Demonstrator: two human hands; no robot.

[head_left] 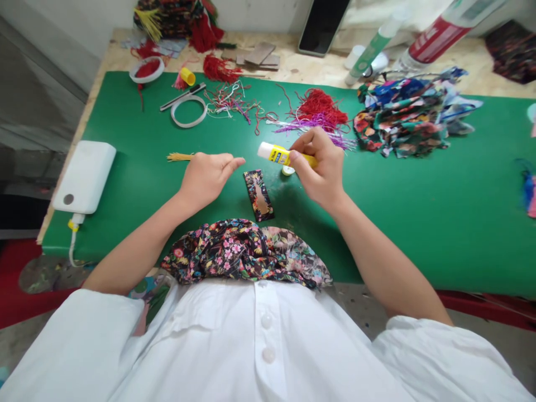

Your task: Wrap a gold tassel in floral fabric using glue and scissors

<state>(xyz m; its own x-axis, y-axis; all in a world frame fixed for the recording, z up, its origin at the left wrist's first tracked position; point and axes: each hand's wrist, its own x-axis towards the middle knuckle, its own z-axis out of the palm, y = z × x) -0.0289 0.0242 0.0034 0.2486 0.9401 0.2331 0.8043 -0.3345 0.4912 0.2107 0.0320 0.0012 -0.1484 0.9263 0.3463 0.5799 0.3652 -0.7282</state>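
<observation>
Green matting (pixel 419 218) covers the wooden worktop (pixel 108 60) beside a pale wall (pixel 259 17). Right hand (pixel 320 170): fingers gripping a glue stick (pixel 277 154) over the matting, near a floral-covered panel (pixel 258 195); left hand (pixel 204 178): fingers curled, contents unclear.

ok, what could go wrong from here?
If the white end of the glue stick in the right hand is bare glue, it might smear the bunched floral cloth near the patterned strip.
Yellow strands by the left hand could stick to wet glue.
The cutter lies near loose threads; grabbing it may drag some along.
</observation>
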